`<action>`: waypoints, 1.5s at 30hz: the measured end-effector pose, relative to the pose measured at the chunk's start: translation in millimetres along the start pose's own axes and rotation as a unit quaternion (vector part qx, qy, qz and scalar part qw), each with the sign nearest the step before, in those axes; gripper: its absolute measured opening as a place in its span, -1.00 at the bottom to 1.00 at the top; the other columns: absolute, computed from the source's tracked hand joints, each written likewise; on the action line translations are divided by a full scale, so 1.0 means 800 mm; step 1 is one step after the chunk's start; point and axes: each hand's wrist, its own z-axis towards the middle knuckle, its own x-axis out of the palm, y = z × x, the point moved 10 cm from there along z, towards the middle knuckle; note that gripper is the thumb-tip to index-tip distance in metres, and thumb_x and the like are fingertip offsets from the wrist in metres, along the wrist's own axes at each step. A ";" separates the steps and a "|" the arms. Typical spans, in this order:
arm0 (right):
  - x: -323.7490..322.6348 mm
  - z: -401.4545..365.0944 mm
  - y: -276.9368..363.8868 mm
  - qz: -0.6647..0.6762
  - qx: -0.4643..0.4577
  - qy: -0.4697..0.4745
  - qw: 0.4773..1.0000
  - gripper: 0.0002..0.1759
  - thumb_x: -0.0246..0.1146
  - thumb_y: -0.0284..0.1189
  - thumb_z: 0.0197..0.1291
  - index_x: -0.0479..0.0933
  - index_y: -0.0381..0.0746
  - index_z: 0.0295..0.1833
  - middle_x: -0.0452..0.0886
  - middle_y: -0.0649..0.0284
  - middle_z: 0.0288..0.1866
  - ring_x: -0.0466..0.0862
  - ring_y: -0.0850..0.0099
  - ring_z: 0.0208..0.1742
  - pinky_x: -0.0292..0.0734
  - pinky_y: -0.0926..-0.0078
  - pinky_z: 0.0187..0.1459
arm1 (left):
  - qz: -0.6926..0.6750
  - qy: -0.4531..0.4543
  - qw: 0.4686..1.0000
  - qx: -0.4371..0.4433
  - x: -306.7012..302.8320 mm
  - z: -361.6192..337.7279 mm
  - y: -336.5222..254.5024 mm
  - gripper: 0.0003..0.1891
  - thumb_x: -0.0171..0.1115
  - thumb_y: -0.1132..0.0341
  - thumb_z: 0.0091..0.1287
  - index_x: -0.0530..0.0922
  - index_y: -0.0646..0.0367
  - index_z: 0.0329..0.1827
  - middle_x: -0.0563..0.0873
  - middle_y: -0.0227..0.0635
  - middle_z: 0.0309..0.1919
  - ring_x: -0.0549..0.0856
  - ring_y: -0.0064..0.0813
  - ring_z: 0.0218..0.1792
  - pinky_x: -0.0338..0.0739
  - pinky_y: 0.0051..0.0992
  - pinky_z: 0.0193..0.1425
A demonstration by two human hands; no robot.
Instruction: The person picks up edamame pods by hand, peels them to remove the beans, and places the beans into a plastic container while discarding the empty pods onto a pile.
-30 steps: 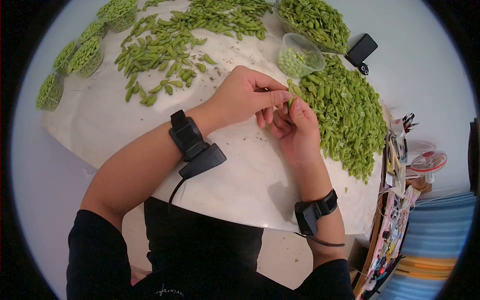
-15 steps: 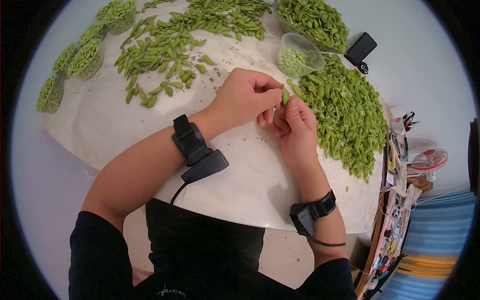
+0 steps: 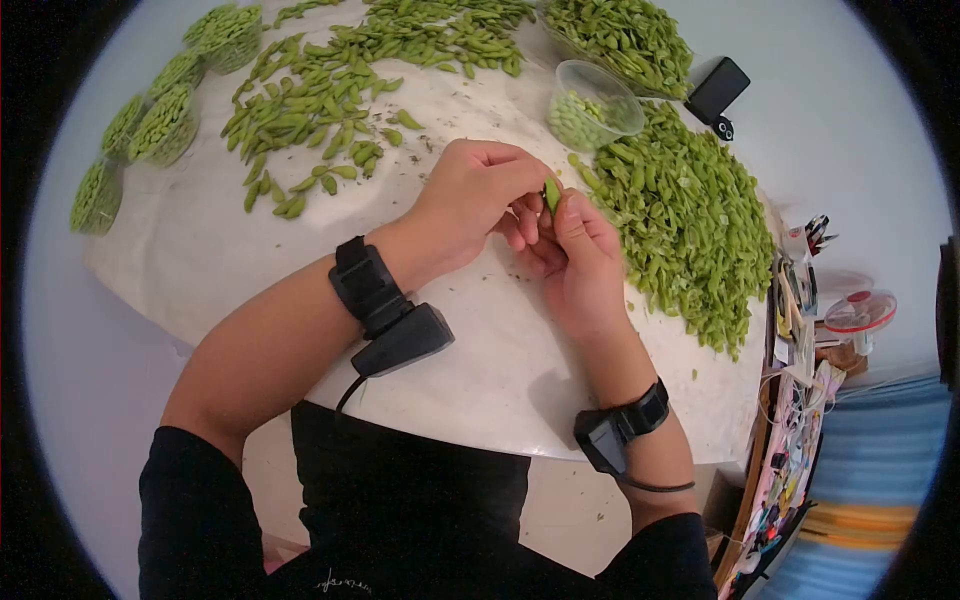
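Note:
A single green edamame pod (image 3: 551, 194) is pinched between both hands above the white tabletop (image 3: 440, 330). My left hand (image 3: 482, 200) is closed, thumb and forefinger at the pod's upper end. My right hand (image 3: 583, 250) grips the lower end, its thumb lying along the pod and the other fingers curled beneath. Just beyond the hands stands a clear plastic bowl (image 3: 622, 117) partly filled with shelled beans (image 3: 574, 122). To the right spreads a heap of split-looking pods (image 3: 690, 230). Plumper pods (image 3: 310, 115) lie scattered at the far left.
Several clear tubs of shelled beans (image 3: 165, 125) line the far left edge. A large bowl of pods (image 3: 620, 45) stands at the back, near a black rectangular device (image 3: 718, 91). Past the right edge are a pen holder (image 3: 808, 240) and a small fan (image 3: 860, 312).
Both hands have shifted slightly left with the pod still between them. The pod sits a little lower and more upright against the right thumb.

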 end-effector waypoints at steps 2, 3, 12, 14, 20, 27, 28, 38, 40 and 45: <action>-0.007 -0.002 0.011 -0.109 -0.051 -0.038 0.992 -0.66 -0.01 -0.15 0.45 0.43 -0.21 -0.18 0.46 0.40 -0.40 0.44 0.61 -0.41 0.29 0.66 -0.44 | -0.012 -0.001 1.000 -0.008 0.002 -0.002 0.001 -0.83 0.04 0.44 0.27 0.58 0.32 -0.24 0.61 -0.29 -0.53 0.60 -0.49 -0.63 0.44 -0.58 -0.67; -0.005 -0.004 0.022 -0.168 -0.074 -0.062 0.981 -0.66 0.00 -0.16 0.45 0.44 -0.21 -0.22 0.44 0.41 -0.45 0.41 0.62 -0.47 0.29 0.65 -0.44 | -0.014 0.001 1.000 -0.009 0.005 -0.004 0.000 -0.83 0.04 0.43 0.28 0.57 0.31 -0.21 0.61 -0.29 -0.52 0.61 -0.48 -0.62 0.45 -0.57 -0.67; 0.001 -0.003 0.020 0.029 -0.046 -0.051 0.997 -0.69 -0.02 -0.17 0.46 0.41 -0.19 -0.18 0.41 0.44 -0.42 0.34 0.65 -0.46 0.31 0.66 -0.41 | 0.045 0.035 0.996 0.062 0.010 0.002 -0.011 -0.78 0.14 0.38 0.34 0.54 0.32 -0.04 0.65 -0.28 -0.39 0.64 -0.51 -0.49 0.53 -0.57 -0.61; -0.006 -0.003 0.017 0.020 -0.037 -0.064 0.997 -0.70 -0.02 -0.18 0.46 0.40 -0.19 -0.20 0.38 0.45 -0.44 0.32 0.65 -0.48 0.30 0.65 -0.42 | 0.062 0.041 0.994 0.076 0.011 0.001 -0.013 -0.76 0.16 0.37 0.34 0.55 0.33 -0.02 0.65 -0.29 -0.38 0.63 -0.55 -0.49 0.52 -0.59 -0.60; -0.022 -0.002 0.019 -0.076 -0.055 -0.097 0.991 -0.71 -0.01 -0.20 0.47 0.38 -0.19 -0.23 0.27 0.47 -0.50 0.26 0.65 -0.50 0.25 0.62 -0.46 | 0.122 0.025 0.987 0.097 0.008 0.001 -0.014 -0.78 0.27 0.37 0.31 0.61 0.33 -0.06 0.66 -0.37 -0.40 0.60 -0.67 -0.50 0.47 -0.67 -0.59; -0.031 -0.003 0.016 -0.087 -0.062 -0.123 0.987 -0.72 0.00 -0.22 0.46 0.39 -0.20 -0.23 0.30 0.45 -0.46 0.27 0.65 -0.48 0.28 0.61 -0.44 | 0.157 -0.015 0.979 0.127 0.008 -0.005 -0.022 -0.90 0.23 0.41 0.33 0.60 0.27 -0.23 0.64 -0.42 -0.42 0.59 -0.69 -0.52 0.43 -0.71 -0.60; -0.032 -0.002 0.013 -0.063 -0.059 -0.129 0.988 -0.72 0.00 -0.23 0.46 0.39 -0.20 -0.22 0.32 0.44 -0.46 0.28 0.64 -0.47 0.29 0.60 -0.43 | 0.170 -0.023 0.977 0.128 0.008 -0.006 -0.024 -0.92 0.22 0.42 0.34 0.60 0.26 -0.26 0.64 -0.43 -0.43 0.59 -0.70 -0.52 0.43 -0.71 -0.60; -0.046 -0.008 0.011 0.162 0.013 -0.210 0.964 -0.65 -0.01 -0.09 0.44 0.38 -0.13 -0.27 0.21 0.49 -0.55 0.24 0.62 -0.53 0.16 0.62 -0.46 | 0.396 0.082 0.868 0.287 0.052 -0.021 -0.049 -0.90 0.18 0.52 0.24 0.61 0.27 -0.21 0.60 -0.39 -0.33 0.56 -0.58 -0.32 0.44 -0.58 -0.29; -0.042 -0.004 0.016 0.161 -0.001 -0.148 0.976 -0.64 -0.02 -0.09 0.45 0.39 -0.15 -0.26 0.18 0.51 -0.55 0.18 0.65 -0.54 0.10 0.63 -0.49 | 0.430 0.032 0.835 0.341 0.041 -0.015 -0.061 -0.85 0.12 0.53 0.26 0.63 0.25 -0.17 0.61 -0.38 -0.35 0.56 -0.58 -0.32 0.44 -0.59 -0.27; -0.053 -0.007 0.023 0.049 -0.016 -0.195 0.979 -0.60 -0.02 -0.07 0.45 0.37 -0.17 -0.31 0.13 0.52 -0.57 0.10 0.66 -0.58 0.05 0.65 -0.54 | 0.426 0.061 0.879 0.205 0.024 0.000 -0.035 -0.81 0.06 0.53 0.29 0.63 0.28 -0.14 0.60 -0.40 -0.40 0.53 -0.65 -0.36 0.43 -0.62 -0.26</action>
